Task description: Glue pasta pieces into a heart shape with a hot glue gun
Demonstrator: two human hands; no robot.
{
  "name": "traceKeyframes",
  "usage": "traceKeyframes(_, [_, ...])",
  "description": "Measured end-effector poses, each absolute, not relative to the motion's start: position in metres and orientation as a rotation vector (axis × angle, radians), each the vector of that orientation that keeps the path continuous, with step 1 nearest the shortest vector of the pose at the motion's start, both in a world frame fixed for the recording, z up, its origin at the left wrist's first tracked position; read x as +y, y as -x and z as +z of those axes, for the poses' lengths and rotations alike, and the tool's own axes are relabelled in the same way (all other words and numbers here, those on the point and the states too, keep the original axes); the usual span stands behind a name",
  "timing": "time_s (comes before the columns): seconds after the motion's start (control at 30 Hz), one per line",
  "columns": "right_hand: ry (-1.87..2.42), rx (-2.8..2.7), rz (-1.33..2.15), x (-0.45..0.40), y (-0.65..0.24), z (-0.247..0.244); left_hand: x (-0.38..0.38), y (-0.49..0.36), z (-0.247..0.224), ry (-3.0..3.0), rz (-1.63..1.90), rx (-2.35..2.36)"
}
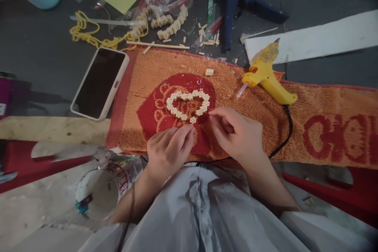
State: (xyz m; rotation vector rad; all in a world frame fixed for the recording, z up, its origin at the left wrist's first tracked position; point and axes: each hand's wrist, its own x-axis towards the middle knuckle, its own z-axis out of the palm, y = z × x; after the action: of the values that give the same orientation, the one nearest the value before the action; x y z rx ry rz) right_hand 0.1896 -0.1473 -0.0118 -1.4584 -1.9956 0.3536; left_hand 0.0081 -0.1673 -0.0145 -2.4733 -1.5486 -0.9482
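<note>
A pale heart-shaped outline (203, 106), built of small bundles of cut sticks, lies on an orange and red towel (236, 126). At its lower tip sits one small stick cluster (193, 119), with a narrow gap to the right side of the heart. My left hand (171, 147) is closed just below that tip, thumb and fingertips together near the cluster. To the right of the heart, my right hand (238, 132) pinches thumb and index finger together. Whatever either pinch holds is too small or hidden to make out.
A yellow glue gun (267, 76) lies on the towel, its cord trailing toward me. A phone (100, 82) rests at left. Behind are stick strips (174, 23), yellow yarn (85, 29), blue-handled cutters (233, 4) and a white strip (319, 37). Below left stands a bucket (99, 193).
</note>
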Motion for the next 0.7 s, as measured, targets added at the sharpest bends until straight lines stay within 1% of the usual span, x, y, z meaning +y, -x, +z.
traceKeyframes(0.53, [1.454, -2.045, 0.329, -0.1466, -0.1884, -0.0121, -0.1675, -0.0109, -0.015, 2.443, -0.901, -1.537])
traceKeyframes(0.7, [1.458, -2.04, 0.352, -0.1473, -0.1887, -0.0136, -0.1666, -0.0103, -0.0184, 2.462, -0.935, -1.541])
